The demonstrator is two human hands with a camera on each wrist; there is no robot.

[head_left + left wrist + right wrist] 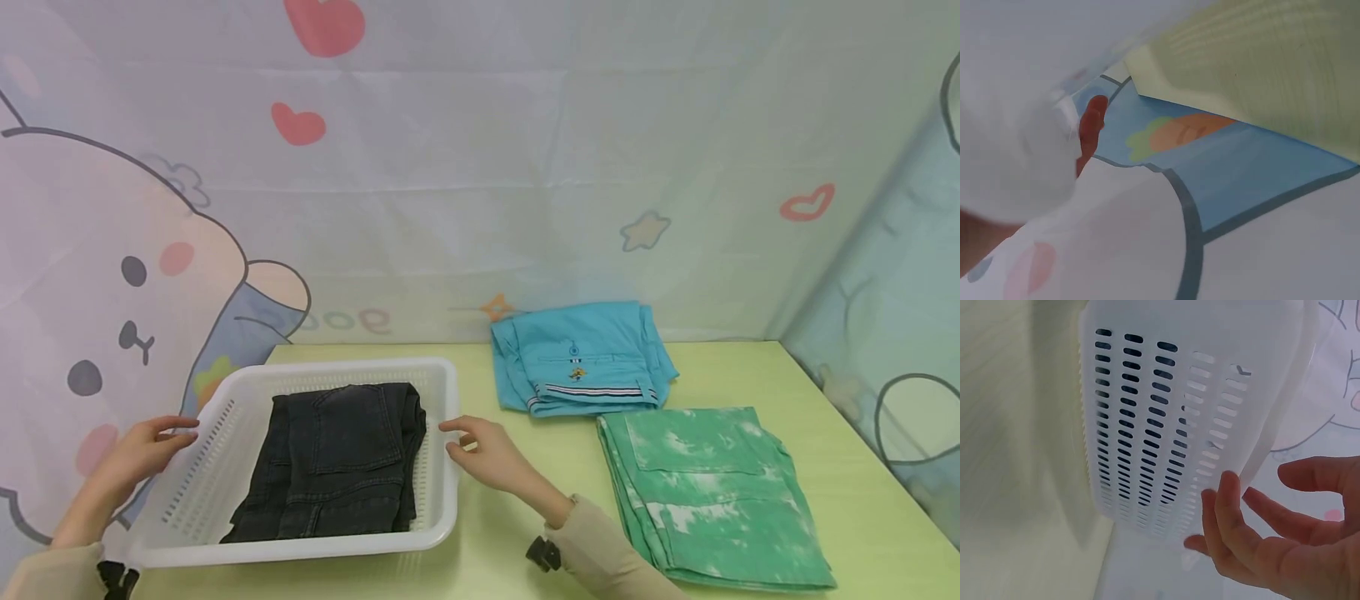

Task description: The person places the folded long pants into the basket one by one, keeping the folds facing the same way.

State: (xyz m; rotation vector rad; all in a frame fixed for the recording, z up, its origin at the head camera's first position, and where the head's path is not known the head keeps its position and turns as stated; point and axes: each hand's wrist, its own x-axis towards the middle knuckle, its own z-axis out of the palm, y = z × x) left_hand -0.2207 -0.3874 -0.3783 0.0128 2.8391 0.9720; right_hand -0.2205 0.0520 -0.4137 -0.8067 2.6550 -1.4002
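A white plastic basket [281, 552] with slotted walls stands at the left part of the table. Inside it lie folded black jeans [352, 454]. My left hand [150, 446] is at the basket's left rim, its fingers extended toward the edge; in the left wrist view the basket hides most of that hand. At the right rim is my right hand [487, 450], its fingers loosely bent. The right wrist view shows a gap between the thumb and fingers [1230, 506] beside the slotted wall. Whether the fingertips touch the rim I cannot tell.
Folded blue trousers [592, 354] lie at the back of the yellow-green table [847, 467]. In front and to their right is a folded green-and-white tie-dyed garment [712, 500]. A printed cloth backdrop [480, 167] hangs behind the table.
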